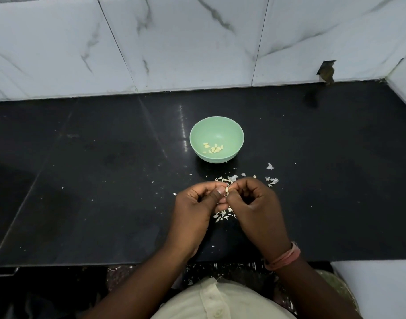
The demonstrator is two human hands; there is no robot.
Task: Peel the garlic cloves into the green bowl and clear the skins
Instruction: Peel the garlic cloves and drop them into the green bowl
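Observation:
A green bowl [217, 125] stands on the black counter [105, 180] with several peeled garlic cloves [214, 148] inside. In front of it, my left hand [195, 203] and my right hand [255, 203] meet, fingers curled. Both pinch one small garlic clove [226, 190] between their fingertips; most of the clove is hidden. White garlic skins [229, 178] lie scattered just beyond the hands, more garlic skins [222, 215] lie under them, and a few pieces [272, 180] lie to the right.
A marble-tiled wall [197, 42] rises behind the counter, with a broken hole [326, 71] at the right. The counter's front edge [105, 264] runs below my wrists. Skin flakes lie on the floor [232, 270] near my body.

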